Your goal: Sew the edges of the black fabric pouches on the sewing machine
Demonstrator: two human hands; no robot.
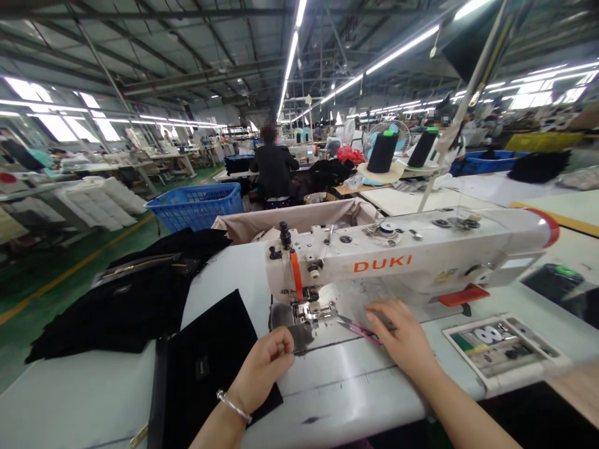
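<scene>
My left hand point(266, 365), with a silver bangle at the wrist, is closed in a pinch in front of the presser foot point(316, 310). What its fingertips hold, if anything, is too small to make out. Under and beside that wrist lies a flat black fabric panel point(210, 349) with a small label. To the right of the needle area, my right hand point(397, 333) is curled over the handles of small pink scissors point(358, 328), whose blades point left toward the presser foot. Both hands are at the white sewing machine point(346, 265) with orange lettering.
Black fabric pieces point(116, 299) with zippers are heaped on the table's left. Behind the machine stand a fabric-lined bin point(299, 218) and a blue basket point(196, 206). Black thread cones point(382, 153) rise at the back right. A parts tray point(505, 349) is set in the tabletop. A co-worker point(274, 165) sits ahead.
</scene>
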